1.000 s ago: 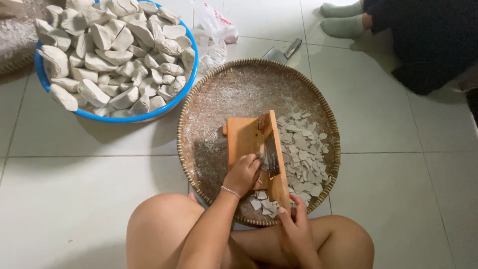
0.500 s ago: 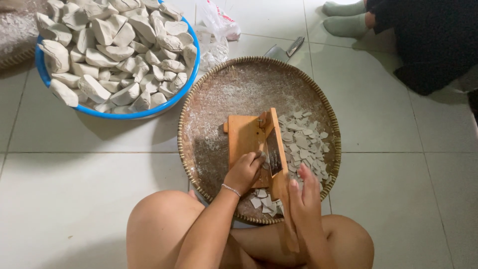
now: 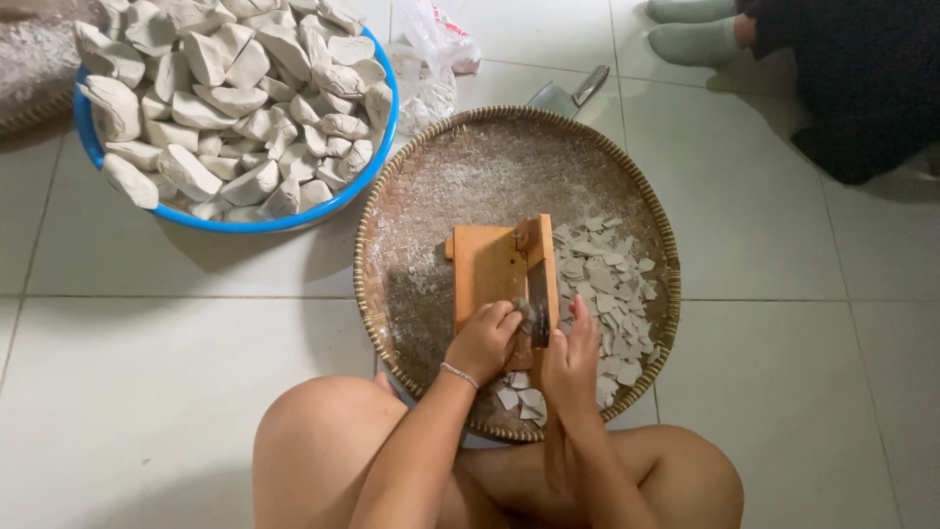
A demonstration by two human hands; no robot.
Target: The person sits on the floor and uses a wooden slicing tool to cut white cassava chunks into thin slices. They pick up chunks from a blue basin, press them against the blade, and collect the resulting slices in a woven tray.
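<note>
A wooden slicer board [image 3: 487,269] with a hinged blade [image 3: 540,294] lies in a round woven tray [image 3: 421,196] on the tiled floor. My left hand [image 3: 484,338] presses a small pale chunk against the board beside the blade. My right hand [image 3: 572,358] grips the blade's wooden handle at the near end, the blade lowered flat. Thin pale slices [image 3: 607,284] are piled to the right of the board, with a few more by the tray's near rim [image 3: 519,397].
A blue basin [image 3: 384,147] heaped with pale wedge-shaped chunks [image 3: 235,98] stands at the upper left. A cleaver [image 3: 568,93] and a plastic bag [image 3: 431,59] lie behind the tray. Another person's socked feet [image 3: 695,29] are at the top right. My bare knees are below.
My right hand came up from the tray's near edge onto the blade handle and pressed the blade down. My left hand stayed on the chunk at the board.
</note>
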